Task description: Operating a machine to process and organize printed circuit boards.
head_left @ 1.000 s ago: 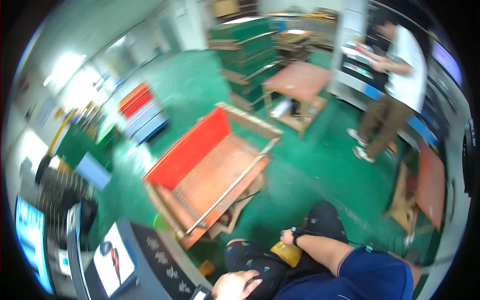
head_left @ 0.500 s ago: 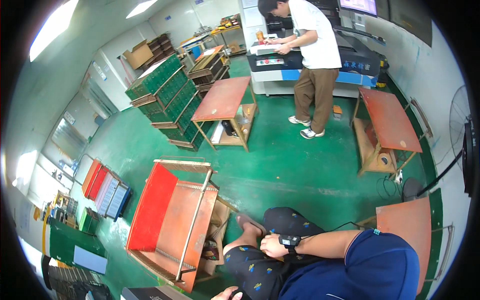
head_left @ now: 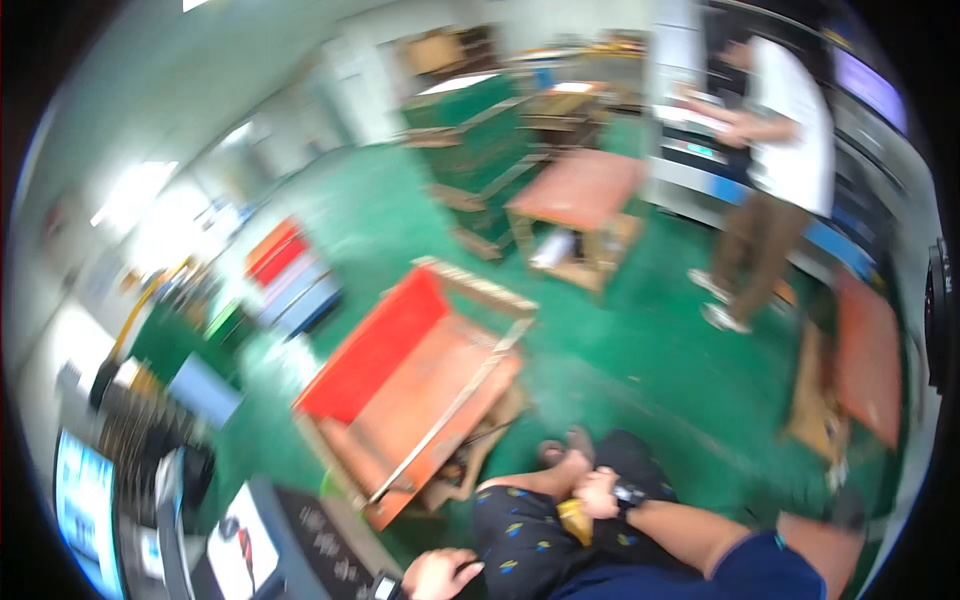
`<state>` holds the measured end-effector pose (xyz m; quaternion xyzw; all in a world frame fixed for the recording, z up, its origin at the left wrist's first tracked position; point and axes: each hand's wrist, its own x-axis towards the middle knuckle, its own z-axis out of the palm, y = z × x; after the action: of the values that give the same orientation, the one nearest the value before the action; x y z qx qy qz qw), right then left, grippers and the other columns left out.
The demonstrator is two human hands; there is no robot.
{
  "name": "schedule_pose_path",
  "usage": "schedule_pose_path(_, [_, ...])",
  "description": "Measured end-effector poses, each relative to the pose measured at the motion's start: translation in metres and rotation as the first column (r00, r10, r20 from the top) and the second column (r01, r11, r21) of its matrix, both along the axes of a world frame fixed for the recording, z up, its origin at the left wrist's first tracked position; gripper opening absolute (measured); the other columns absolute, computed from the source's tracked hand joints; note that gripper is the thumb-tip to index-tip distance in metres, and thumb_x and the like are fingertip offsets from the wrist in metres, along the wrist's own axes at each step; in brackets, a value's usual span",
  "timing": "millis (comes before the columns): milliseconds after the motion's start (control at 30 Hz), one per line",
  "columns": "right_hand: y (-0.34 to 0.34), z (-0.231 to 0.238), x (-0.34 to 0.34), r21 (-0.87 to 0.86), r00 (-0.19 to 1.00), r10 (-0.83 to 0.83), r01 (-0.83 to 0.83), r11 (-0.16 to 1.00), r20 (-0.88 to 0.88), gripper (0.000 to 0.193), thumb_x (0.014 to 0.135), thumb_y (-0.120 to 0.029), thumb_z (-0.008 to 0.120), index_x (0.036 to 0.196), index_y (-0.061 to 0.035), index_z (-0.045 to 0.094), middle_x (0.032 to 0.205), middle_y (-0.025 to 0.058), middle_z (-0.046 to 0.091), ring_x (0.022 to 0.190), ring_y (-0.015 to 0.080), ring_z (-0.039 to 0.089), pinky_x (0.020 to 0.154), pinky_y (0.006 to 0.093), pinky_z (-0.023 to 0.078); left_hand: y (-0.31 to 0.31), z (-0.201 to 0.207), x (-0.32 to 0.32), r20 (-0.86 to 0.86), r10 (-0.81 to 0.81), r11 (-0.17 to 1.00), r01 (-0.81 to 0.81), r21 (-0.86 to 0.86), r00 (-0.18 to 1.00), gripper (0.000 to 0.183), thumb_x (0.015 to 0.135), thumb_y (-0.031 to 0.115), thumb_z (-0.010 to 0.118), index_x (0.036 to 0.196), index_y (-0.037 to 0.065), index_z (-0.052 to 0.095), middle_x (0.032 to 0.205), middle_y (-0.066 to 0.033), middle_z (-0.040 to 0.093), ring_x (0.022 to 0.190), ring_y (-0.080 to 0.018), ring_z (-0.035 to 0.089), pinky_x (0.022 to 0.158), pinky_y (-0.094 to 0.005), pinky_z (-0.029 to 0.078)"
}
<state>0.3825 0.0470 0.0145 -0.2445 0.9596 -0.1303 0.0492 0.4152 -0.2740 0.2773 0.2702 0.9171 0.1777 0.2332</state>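
- Since half a second ago our view has swung left and down, so the red cart [head_left: 410, 400] now sits at the centre and the person in the white shirt [head_left: 775, 160] has slid to the upper right; everything is blurred by the turn.
- Our right hand [head_left: 597, 492] rests on the raised knee, fingers curled narrow over a small yellow-brown object [head_left: 573, 520] lying against the dark patterned shorts [head_left: 520, 535].
- We cannot tell whether the hand truly grips the object or only presses on it.
- Our left hand [head_left: 440, 574] lies low at the frame's edge, fingers loosely bent, just beside the grey desk [head_left: 300, 540]; it seems to hold nothing.
- We judge the yellow-brown object light and small, likely stiff enough for a pinch between thumb and forefinger at its exposed lower end.
- Blur hides its surface, so slipperiness stays unknown.
- A wooden table [head_left: 585, 200] stands well beyond the cart on the green floor [head_left: 640, 350].
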Motion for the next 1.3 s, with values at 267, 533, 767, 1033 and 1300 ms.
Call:
schedule_pose_path(267, [0.016,0.002,-0.006,-0.054,0.955,0.071,-0.058,0.997,0.290,0.021,0.069,-0.026,0.058,0.080,-0.0141,0.071,0.082,0.0097,0.068,0.081,0.0301,0.065,0.077,0.0427,0.051,-0.025,0.023,0.013,-0.205,0.140,0.987,-0.119,0.111,0.969,0.029,0.089,0.033,0.054,0.095,0.005,0.062,0.082,-0.0142,0.064,0.081,-0.0335,0.062,0.072,-0.0436,0.049])
schedule_pose_path(533, [0.002,-0.010,-0.017,-0.094,0.880,0.027,0.020,0.995,0.474,0.025,0.073,-0.025,0.060,0.092,-0.0112,0.069,0.089,0.0127,0.068,0.088,0.0311,0.064,0.080,0.0406,0.051,-0.025,-0.021,0.022,-0.074,0.217,0.975,-0.213,0.065,0.973,0.029,0.085,0.036,0.059,0.095,0.010,0.065,0.087,-0.0112,0.066,0.082,-0.0327,0.063,0.072,-0.0438,0.050])
schedule_pose_path(767, [0.010,-0.021,-0.019,-0.040,0.941,0.039,-0.027,0.999,0.337,0.018,0.069,-0.019,0.060,0.080,-0.0094,0.071,0.079,0.0146,0.067,0.077,0.0319,0.065,0.073,0.0412,0.052,-0.014,-0.016,0.017,0.078,0.176,0.984,-0.173,-0.044,0.981,0.031,0.085,0.037,0.059,0.099,0.011,0.065,0.090,-0.0104,0.067,0.085,-0.0325,0.063,0.073,-0.0433,0.050])
schedule_pose_path(1033, [0.006,-0.023,-0.014,0.001,0.952,0.014,-0.015,1.000,0.304,0.018,0.069,-0.019,0.059,0.079,-0.0118,0.072,0.079,0.0150,0.067,0.074,0.0312,0.065,0.070,0.0422,0.053,-0.018,-0.008,0.017,0.119,0.169,0.985,-0.172,0.012,0.978,0.032,0.087,0.037,0.057,0.101,0.010,0.065,0.093,-0.0132,0.066,0.087,-0.0344,0.063,0.075,-0.0432,0.050])
schedule_pose_path(1300, [-0.008,-0.025,-0.017,0.057,0.935,0.003,-0.025,0.998,0.356,0.026,0.072,-0.029,0.060,0.088,-0.0125,0.072,0.084,0.0146,0.068,0.080,0.0324,0.065,0.075,0.0417,0.052,-0.030,-0.008,0.019,0.116,0.208,0.978,-0.208,-0.010,0.971,0.034,0.088,0.039,0.055,0.102,0.009,0.064,0.094,-0.0141,0.066,0.088,-0.0341,0.063,0.076,-0.0432,0.050])
